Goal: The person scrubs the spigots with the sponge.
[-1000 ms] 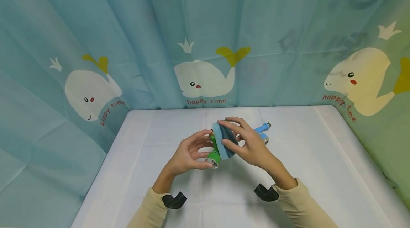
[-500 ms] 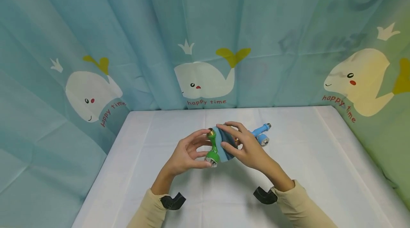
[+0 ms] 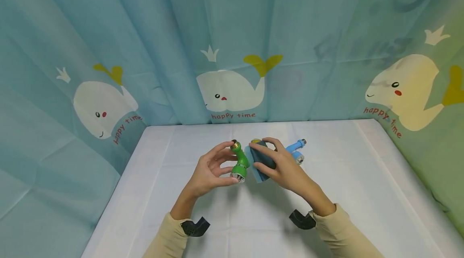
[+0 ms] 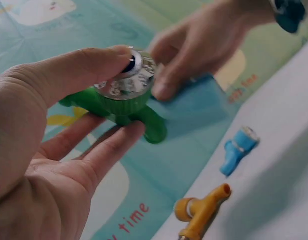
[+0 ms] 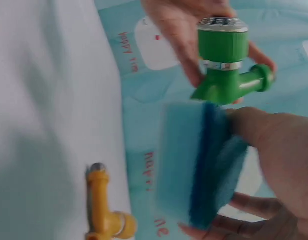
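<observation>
From where I stand, it looks as though one part of a green tap is being wiped and the piece turned to offer another side. The fingers of the left hand [image 3: 208, 168] grip the green tap [image 3: 240, 161] up off the desk [image 3: 141, 205], the thumb on its silvery cap and the other fingers against the green body. Its brass-coloured threaded end stands up beside the tip of the index finger.

Just across from those fingers, the right hand [image 3: 290, 167] pinches a blue sponge [image 5: 193, 160] between thumb and fingers, its pale face towards the tap. I can't tell whether sponge and tap touch; they are at least very near each other.

Beyond the right fingers lie a blue tap [image 4: 237, 151] and an orange tap [image 4: 204, 212], both on the desk and touched by neither hand.

As I judge it, the next move calls for steady left fingers, the thumb firm on the cap, while the right fingers press the pale face along the green body and into the bend.
</observation>
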A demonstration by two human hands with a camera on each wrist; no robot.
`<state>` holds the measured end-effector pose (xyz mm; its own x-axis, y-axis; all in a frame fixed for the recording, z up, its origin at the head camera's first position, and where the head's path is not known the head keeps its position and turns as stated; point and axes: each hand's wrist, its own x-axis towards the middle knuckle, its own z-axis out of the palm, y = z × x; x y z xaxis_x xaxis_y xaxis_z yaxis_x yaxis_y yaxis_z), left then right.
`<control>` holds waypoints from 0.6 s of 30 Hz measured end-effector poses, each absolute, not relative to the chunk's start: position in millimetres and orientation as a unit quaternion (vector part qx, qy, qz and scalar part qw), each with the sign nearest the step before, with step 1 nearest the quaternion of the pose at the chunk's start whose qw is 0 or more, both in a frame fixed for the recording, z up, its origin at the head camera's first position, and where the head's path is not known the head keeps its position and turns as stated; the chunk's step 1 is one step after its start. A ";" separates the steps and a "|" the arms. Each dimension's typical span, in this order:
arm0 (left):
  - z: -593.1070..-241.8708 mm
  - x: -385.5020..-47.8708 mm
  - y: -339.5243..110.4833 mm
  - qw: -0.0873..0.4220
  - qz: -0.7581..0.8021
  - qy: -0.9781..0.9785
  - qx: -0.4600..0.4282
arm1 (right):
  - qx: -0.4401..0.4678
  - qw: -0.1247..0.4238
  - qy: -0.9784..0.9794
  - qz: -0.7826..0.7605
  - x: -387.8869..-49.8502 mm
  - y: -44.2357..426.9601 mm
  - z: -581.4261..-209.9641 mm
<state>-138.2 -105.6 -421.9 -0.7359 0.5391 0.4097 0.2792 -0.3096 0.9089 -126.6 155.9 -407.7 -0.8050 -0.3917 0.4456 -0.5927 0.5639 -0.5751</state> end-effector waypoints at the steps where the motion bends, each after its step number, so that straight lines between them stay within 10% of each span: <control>1: -422.1 -138.4 -105.5 0.088 0.728 0.583 0.350 | 0.277 0.138 -0.872 0.379 -126.6 155.8 -406.7; 18: -421.0 -139.5 -103.2 0.080 0.772 0.545 0.317 | 0.283 0.181 -0.868 0.367 -126.5 157.7 -409.9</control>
